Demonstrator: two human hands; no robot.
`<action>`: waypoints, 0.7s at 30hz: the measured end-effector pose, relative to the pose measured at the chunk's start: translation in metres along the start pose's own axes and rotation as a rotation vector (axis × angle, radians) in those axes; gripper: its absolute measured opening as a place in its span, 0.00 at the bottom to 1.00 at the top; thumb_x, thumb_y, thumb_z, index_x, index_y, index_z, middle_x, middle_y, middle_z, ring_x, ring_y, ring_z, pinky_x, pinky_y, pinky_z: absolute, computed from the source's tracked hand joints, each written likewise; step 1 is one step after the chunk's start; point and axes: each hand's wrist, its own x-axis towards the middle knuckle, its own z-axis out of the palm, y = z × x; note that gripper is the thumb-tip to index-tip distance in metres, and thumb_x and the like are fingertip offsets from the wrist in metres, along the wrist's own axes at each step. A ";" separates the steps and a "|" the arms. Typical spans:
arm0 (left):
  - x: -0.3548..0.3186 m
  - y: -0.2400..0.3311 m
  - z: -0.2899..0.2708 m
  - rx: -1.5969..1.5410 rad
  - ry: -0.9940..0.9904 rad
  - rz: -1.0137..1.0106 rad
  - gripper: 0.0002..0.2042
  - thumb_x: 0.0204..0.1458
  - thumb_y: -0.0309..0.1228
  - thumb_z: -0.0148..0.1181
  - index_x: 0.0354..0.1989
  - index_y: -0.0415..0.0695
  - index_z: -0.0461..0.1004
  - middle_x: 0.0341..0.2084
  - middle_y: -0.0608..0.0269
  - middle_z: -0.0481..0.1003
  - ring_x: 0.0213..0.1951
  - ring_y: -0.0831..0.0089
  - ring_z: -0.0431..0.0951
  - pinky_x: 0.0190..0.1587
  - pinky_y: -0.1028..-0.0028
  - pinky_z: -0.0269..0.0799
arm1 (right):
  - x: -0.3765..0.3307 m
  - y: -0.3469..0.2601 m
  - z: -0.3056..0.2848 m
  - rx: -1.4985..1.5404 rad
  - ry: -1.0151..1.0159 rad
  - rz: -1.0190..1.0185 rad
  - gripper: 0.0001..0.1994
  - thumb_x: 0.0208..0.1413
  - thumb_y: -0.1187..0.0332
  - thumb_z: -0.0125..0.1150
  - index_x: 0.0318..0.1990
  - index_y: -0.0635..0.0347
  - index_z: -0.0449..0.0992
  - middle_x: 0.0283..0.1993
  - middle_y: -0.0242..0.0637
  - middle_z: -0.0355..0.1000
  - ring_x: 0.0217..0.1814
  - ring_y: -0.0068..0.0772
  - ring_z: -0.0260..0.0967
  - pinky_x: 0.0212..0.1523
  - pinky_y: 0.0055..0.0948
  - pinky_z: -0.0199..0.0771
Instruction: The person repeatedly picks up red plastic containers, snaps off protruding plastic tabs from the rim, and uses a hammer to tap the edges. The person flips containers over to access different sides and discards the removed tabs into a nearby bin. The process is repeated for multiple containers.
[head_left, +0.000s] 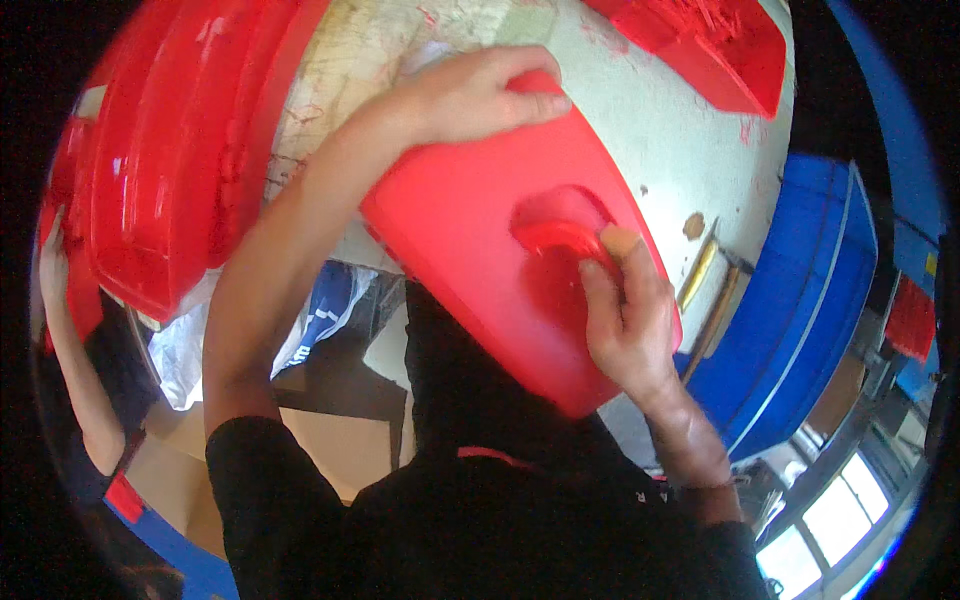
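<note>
Own hands [490, 98]: two. Held red plastic piece [460, 220]: one. Yellow stick [698, 275]: one. Co-worker's arm [85, 390]: one.

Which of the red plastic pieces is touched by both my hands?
The middle piece: left hand at its far edge, right hand on its broad face. Neither hand touches the left stack or the upper-right piece.

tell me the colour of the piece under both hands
The piece is red, more pinkish in places; best seen in the head view.

A smooth red plastic piece [455, 215] slants across the centre of the frame, its broad face turned up. A rounded recess [553, 285] with a curved lip breaks that face.
</note>
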 end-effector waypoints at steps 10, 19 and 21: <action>0.022 0.015 0.010 0.085 -0.134 0.170 0.22 0.60 0.48 0.57 0.52 0.44 0.72 0.41 0.50 0.78 0.45 0.60 0.77 0.50 0.63 0.72 | -0.024 0.008 0.002 0.116 0.215 0.277 0.08 0.65 0.75 0.53 0.48 0.66 0.73 0.34 0.29 0.71 0.34 0.16 0.63 0.35 0.21 0.67; 0.022 0.014 0.031 -0.012 -0.183 0.229 0.23 0.59 0.47 0.59 0.51 0.38 0.69 0.44 0.43 0.76 0.48 0.54 0.76 0.52 0.61 0.70 | -0.025 0.004 0.000 -0.001 0.084 0.242 0.10 0.67 0.71 0.50 0.51 0.66 0.72 0.30 0.40 0.74 0.29 0.26 0.69 0.31 0.29 0.70; 0.022 0.015 0.032 -0.013 -0.180 0.235 0.23 0.59 0.46 0.59 0.51 0.38 0.70 0.46 0.42 0.75 0.50 0.52 0.75 0.53 0.61 0.70 | -0.013 -0.001 -0.004 -0.214 -0.031 0.149 0.11 0.68 0.70 0.49 0.51 0.66 0.72 0.26 0.45 0.73 0.25 0.33 0.72 0.28 0.33 0.71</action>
